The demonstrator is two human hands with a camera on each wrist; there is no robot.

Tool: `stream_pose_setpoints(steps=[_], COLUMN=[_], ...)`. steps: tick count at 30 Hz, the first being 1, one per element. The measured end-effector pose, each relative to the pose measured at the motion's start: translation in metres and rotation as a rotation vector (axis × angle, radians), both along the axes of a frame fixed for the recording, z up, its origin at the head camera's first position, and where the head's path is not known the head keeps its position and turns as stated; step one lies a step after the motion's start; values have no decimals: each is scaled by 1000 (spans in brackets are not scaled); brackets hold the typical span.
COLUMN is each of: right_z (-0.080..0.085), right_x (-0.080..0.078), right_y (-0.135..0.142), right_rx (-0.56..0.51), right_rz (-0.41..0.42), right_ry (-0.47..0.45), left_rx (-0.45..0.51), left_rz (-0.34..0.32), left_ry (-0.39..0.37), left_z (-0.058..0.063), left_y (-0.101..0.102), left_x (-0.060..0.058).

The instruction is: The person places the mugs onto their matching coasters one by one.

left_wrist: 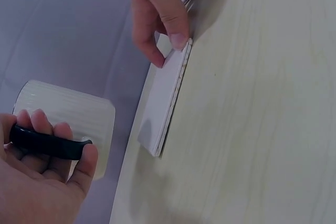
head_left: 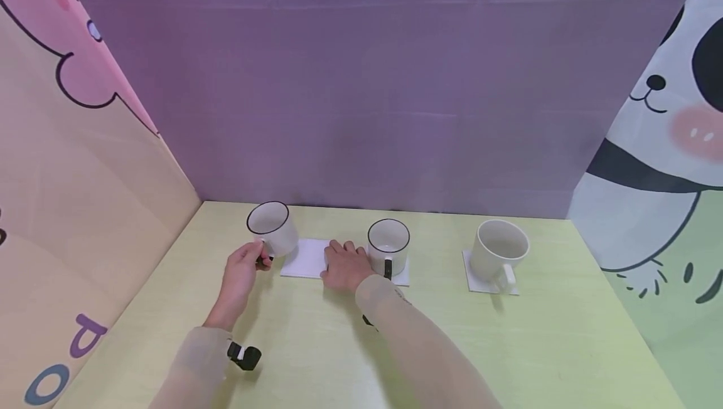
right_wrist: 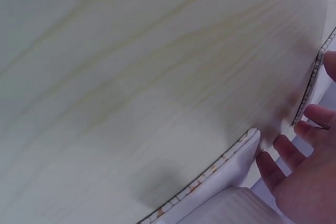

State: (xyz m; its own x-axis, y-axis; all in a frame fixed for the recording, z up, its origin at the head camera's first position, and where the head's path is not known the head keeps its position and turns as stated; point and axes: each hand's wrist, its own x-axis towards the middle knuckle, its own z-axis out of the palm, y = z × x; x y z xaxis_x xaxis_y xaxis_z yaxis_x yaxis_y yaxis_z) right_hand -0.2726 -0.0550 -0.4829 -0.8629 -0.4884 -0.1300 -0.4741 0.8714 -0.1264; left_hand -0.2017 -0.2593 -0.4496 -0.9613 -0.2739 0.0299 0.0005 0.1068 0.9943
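My left hand (head_left: 241,274) grips the black handle (left_wrist: 47,142) of a white mug (head_left: 282,239) with a dark rim. The mug is tilted and held up, to the left of a flat white coaster (head_left: 305,260). At the coaster's right end is my right hand (head_left: 346,266); in the left wrist view its thumb and a finger take the coaster by its edges. Just right of that hand, a second dark-rimmed mug (head_left: 377,260) stands on another coaster (head_left: 402,276), its black handle facing me. The right wrist view shows my other right fingers (right_wrist: 287,152) spread between the two coasters.
Farther right, an all-white mug (head_left: 487,261) stands on its own coaster (head_left: 476,283), handle toward the front. The pale wooden table (head_left: 316,359) ends at a purple backdrop (head_left: 361,101). Printed cloth panels rise on the left (head_left: 101,189) and right (head_left: 638,221).
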Motion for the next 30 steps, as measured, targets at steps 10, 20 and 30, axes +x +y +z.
stream_pose_setpoints(steps=[10,20,30], right_z=[-3,-2,-1], right_x=[-1,0,0], right_y=[-2,0,1], right_rx=[-6,-35,-60], right_rz=[6,-8,-15], right_ry=[19,7,0], left_rx=[-35,-41,-21], left_rz=[-9,-36,-61], left_ry=[-9,-32,-40], left_z=[-11,-18,-22], left_y=[14,27,36], left_x=[-3,-5,-4])
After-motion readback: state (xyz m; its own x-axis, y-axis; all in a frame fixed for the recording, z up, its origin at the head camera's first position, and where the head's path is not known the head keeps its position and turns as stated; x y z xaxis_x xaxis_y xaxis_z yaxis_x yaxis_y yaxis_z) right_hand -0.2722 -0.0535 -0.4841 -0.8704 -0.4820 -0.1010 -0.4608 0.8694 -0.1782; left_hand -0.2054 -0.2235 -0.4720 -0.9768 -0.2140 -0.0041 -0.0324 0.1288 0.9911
